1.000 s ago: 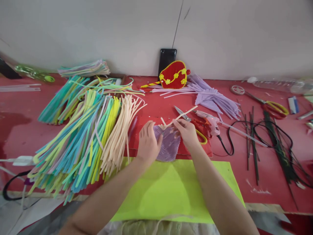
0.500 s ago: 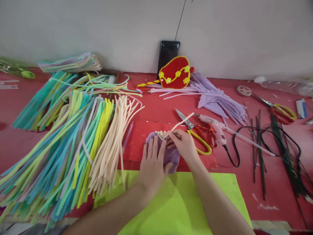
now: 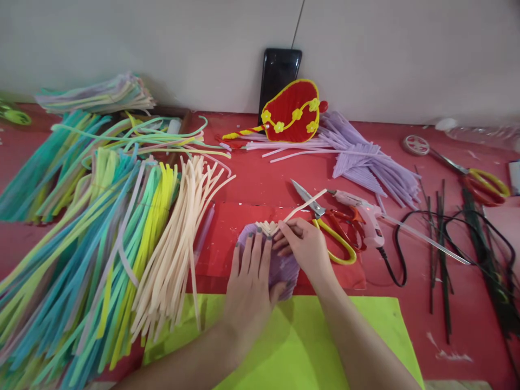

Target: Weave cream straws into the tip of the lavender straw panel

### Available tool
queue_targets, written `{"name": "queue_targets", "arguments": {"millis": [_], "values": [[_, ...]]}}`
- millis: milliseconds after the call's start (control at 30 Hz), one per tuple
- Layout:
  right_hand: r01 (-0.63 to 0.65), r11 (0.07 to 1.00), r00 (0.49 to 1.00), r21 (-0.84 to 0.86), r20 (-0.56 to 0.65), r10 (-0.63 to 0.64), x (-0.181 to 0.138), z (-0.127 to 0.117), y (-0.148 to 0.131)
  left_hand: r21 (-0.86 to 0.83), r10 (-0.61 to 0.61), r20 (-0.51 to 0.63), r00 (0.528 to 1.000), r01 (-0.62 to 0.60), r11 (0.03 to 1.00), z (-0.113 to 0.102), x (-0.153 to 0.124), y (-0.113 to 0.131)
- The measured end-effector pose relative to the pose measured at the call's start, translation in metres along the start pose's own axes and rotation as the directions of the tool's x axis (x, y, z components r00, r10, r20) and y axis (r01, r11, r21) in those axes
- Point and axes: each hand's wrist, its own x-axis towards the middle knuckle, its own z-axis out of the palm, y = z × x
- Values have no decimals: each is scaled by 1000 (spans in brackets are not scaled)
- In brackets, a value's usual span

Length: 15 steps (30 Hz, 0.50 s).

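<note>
Left hand (image 3: 249, 281) now flat on purple piece (image 3: 285, 271), fingers slightly spread; one second ago, curled at piece's left edge. Short cream end then upright between hands no longer seen. Right hand (image 3: 306, 246) pinches cream strip (image 3: 303, 207), as before; free end slants out beyond right hand, crossing scissors (image 3: 344, 259) in view. Purple piece: partly under left hand, right fingers at its top; ridged, with cream V-shaped rows (image 3: 265, 227) just beyond left fingertips.
</note>
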Motion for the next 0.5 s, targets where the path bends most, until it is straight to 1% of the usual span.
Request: {"name": "queue_targets", "arguments": {"millis": [100, 300, 400, 500], "values": [[-5, 1000, 1000, -10, -23, 4, 0, 0, 0, 7, 6, -1, 1000, -6, 1000, 0, 1, -1], [5, 999, 998, -41, -55, -7, -3, 1, -2, -1, -3, 34, 999, 3, 1000, 0, 2, -2], [7, 1000, 997, -26, -79, -9, -2, 1, -4, 2, -10, 34, 999, 10, 1000, -1, 2, -2], [12, 1000, 997, -9, -73, -12, -2, 1, -4, 2, -9, 28, 1000, 9, 1000, -2, 3, -2]]}}
